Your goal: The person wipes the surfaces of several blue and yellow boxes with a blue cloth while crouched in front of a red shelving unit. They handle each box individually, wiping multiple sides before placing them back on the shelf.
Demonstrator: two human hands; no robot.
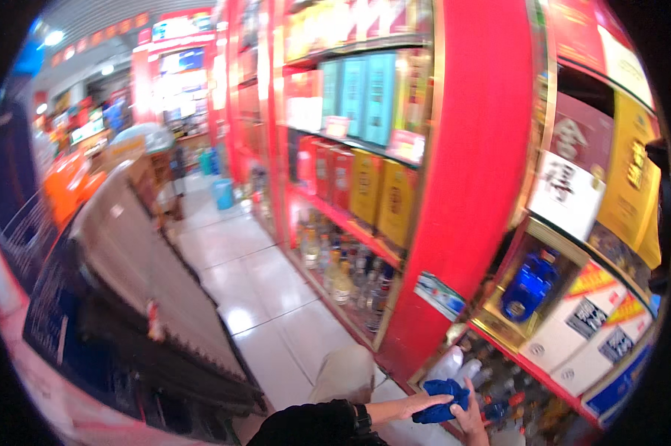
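A bunched dark-blue cloth [433,415] is held between my two hands at the bottom of the view. My left hand [416,403] grips it from the left, thumb lying over the top. A black sleeve and a dark band are on that arm. On the cloth's right side, my right hand [469,417] has its thumb pressed to the fabric and a finger pointing up. Just beyond the hands, several bottles [450,365] stand on the lowest level of a shelf unit, blurred. My bent knee [344,371] in light trousers shows to the left.
A red pillar [472,139] divides two shelf units. To the right are boxed goods [569,329] and a blue bottle [530,284] in an open-fronted box. Glass bottles [341,279] line the left unit's bottom. A brown counter-like surface [129,240] flanks the tiled floor [257,279]; a blue bin [223,194] stands farther back.
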